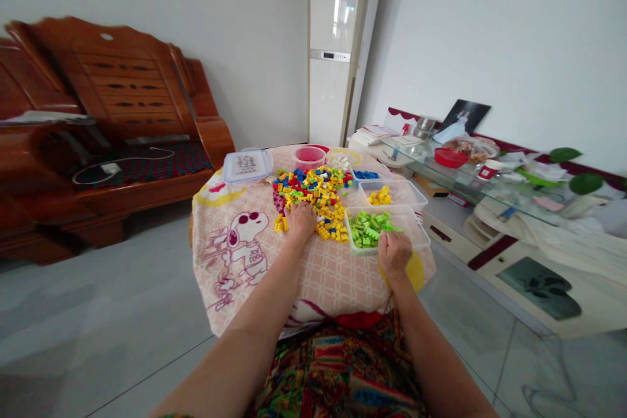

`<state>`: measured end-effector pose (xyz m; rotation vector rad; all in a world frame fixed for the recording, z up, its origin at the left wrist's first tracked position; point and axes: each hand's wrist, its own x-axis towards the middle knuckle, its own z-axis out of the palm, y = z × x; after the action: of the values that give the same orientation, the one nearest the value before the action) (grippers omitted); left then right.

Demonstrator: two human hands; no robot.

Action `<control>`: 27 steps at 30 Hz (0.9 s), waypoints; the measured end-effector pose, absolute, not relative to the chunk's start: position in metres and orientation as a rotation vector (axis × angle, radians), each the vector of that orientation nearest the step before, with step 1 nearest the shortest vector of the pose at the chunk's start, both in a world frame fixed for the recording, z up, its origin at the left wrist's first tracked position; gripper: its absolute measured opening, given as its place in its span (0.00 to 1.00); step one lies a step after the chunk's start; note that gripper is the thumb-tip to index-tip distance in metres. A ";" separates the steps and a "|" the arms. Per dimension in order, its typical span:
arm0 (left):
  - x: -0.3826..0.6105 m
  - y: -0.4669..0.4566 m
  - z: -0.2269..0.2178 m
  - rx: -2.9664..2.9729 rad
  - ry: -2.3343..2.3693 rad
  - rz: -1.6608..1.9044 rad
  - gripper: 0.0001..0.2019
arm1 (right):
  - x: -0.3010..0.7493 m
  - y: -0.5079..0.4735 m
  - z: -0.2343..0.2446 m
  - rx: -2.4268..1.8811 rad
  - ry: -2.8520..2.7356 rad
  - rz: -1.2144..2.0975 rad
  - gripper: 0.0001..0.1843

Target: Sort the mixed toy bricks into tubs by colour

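A mixed pile of toy building bricks (318,186), mostly yellow with red, blue, green and white ones among them, lies on the cloth-covered table. My left hand (300,221) rests on the near edge of this pile, its fingers stretched out and apart over yellow bricks. To the right, a clear plastic box (416,230) holds many light green bricks (367,228). Over the near wall of that box is my right hand (394,252), closed, with its fingertips by the green bricks. Whatever it may hold is hidden by the fingers.
Behind the green bricks stand a clear box (409,192) with yellow bricks and another with blue bricks (366,175). A pink bowl (309,155) and a lidded container (247,166) are at the back. A glass-topped cabinet (514,199) stands right, a wooden sofa (132,91) left.
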<state>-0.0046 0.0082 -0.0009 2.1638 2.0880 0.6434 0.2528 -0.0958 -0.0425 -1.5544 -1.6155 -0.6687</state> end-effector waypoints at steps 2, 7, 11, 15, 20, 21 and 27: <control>-0.004 0.008 -0.002 2.159 2.083 0.668 0.19 | 0.253 -0.095 -0.043 -1.547 -1.621 -0.680 0.22; -0.007 0.006 -0.002 2.118 2.063 0.765 0.17 | 0.254 -0.095 -0.044 -1.534 -1.622 -0.728 0.22; -0.010 0.006 -0.002 2.165 1.926 0.979 0.16 | 0.254 -0.096 -0.044 -1.546 -1.617 -0.711 0.22; 0.000 0.002 -0.006 2.321 1.583 1.161 0.18 | 0.252 -0.096 -0.043 -1.562 -1.612 -0.676 0.21; 0.027 -0.016 -0.012 2.473 1.138 1.246 0.18 | 0.251 -0.097 -0.041 -1.572 -1.599 -0.657 0.21; 0.031 -0.019 -0.013 2.500 1.059 1.238 0.19 | 0.251 -0.097 -0.041 -1.571 -1.599 -0.664 0.21; 0.037 -0.018 -0.017 2.528 1.016 1.244 0.17 | 0.252 -0.097 -0.041 -1.560 -1.606 -0.672 0.21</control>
<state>0.0371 -0.0178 -0.0173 2.5280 1.0164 1.2440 0.2517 -0.0965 -0.0411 -1.5602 -1.6064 -0.6719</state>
